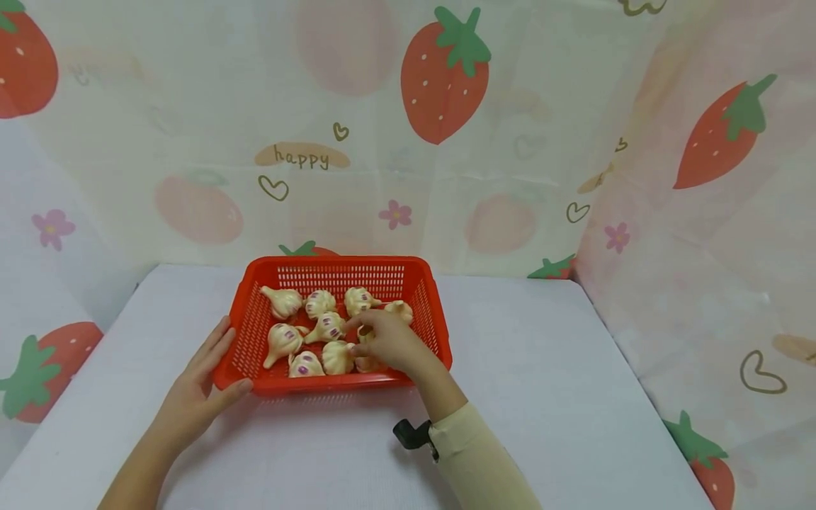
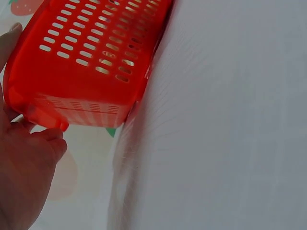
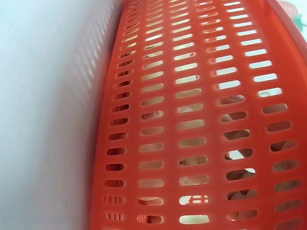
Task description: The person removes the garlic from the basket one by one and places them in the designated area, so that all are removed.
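A red plastic basket with slotted walls holds several cream garlic bulbs with purple marks. At its left front corner, my left hand holds the rim, thumb by the front edge and fingers along the left side. In the left wrist view, curled fingers sit under the rim of the basket. My right hand reaches into the right part, thumb and forefinger around a garlic bulb that it partly hides. The right wrist view shows the basket's slotted wall, with that hand hidden behind it.
The basket stands on a white-covered table, toward its back edge. A strawberry-print curtain hangs behind and along the sides. A small black device is strapped at the right sleeve's cuff.
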A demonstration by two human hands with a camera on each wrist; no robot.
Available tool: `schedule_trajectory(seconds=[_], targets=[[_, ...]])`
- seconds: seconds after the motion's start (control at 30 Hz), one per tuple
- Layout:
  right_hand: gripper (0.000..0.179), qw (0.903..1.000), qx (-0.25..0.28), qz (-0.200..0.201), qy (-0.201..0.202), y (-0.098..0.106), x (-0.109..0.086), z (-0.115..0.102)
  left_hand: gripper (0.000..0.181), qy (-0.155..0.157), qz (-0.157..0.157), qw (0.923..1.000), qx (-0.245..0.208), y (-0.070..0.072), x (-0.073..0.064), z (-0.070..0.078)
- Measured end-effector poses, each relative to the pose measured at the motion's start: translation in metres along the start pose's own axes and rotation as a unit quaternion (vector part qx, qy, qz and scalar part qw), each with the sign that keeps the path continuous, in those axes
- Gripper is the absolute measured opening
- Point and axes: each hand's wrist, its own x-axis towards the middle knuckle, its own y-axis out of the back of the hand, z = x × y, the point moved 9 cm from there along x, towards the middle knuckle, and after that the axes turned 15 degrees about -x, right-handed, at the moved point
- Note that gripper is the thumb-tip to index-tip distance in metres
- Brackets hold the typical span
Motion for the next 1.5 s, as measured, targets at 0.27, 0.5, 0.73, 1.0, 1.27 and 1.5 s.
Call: schedule_trajectory(seconds=[0.27, 0.5, 0.73, 1.0, 1.27, 1.5], targets=[[0.016, 0.9995, -0.020, -0.024, -0.011, -0.011, 0.005, 0.000, 0.091, -0.002, 0.004, 1.0000, 0.004, 0.005, -0.002, 0.001], [0.013, 0.9988, -0.048, -0.008, -0.007, -0.007, 0.008, -0.005, 0.092, -0.010, 0.015, 0.9998, 0.002, 0.009, -0.001, 0.002], [0.015, 0.9986, -0.030, 0.043, 0.001, 0.006, 0.004, -0.003, 0.091, -0.009, 0.020, 0.9998, -0.001, 0.008, 0.000, 0.000], [0.017, 0.9948, -0.026, 0.090, 0.040, 0.026, -0.018, -0.004, 0.090, 0.001, 0.021, 0.9998, -0.002, 0.005, -0.001, -0.003], [0.020, 0.9844, 0.000, 0.155, 0.082, 0.053, -0.046, -0.009, 0.090, 0.003, 0.025, 0.9996, 0.013, 0.006, -0.001, -0.001], [0.020, 0.9754, 0.015, 0.191, 0.108, 0.078, -0.064, -0.007, 0.089, 0.011, 0.024, 0.9996, 0.012, 0.004, -0.001, -0.002]])
